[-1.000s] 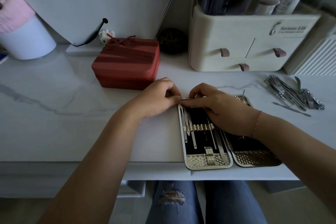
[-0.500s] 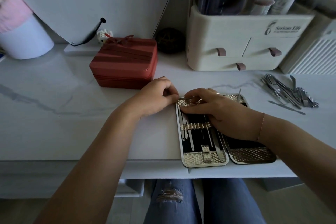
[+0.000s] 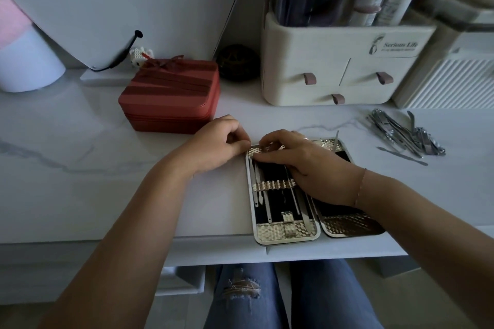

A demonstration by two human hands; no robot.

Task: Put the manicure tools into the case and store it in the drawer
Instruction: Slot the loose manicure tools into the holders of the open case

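Head view, and we're mid-task. The case [image 3: 287, 232] lies flat and open like a book on the desk [image 3: 80, 168], right at its near edge, in front of the person. Its long axis runs away from the person towards the back of the desk, leaning a touch to the left at the far end.

In the left half, several slim tools [image 3: 268, 208] sit under the ribbed band [image 3: 272, 185]. They lie parallel with the case's length, and a couple show pointed ends towards the person. The right half is mostly under the right arm, with one thin tool [image 3: 336, 140] poking out past its far rim.

Now the hands. The left hand [image 3: 219, 141] has its fingers curled, its grip drawn together at the far left corner of the case. I can't tell whether it pinches the rim or only braces it. The right hand [image 3: 302, 163] arches over the far end of the left half with its fingertips bunched on the gold strip. That looks like a tool end being tucked in, but I can't make one out.

So a few are in and plenty are left. A pile of tools [image 3: 401, 133] waits well off to the right, running diagonally from far-left to near-right, with a lone file [image 3: 401, 155] just beside it. After that comes closing the case and stowing it. The organiser [image 3: 320, 43] at the back shows its small drawers shut.
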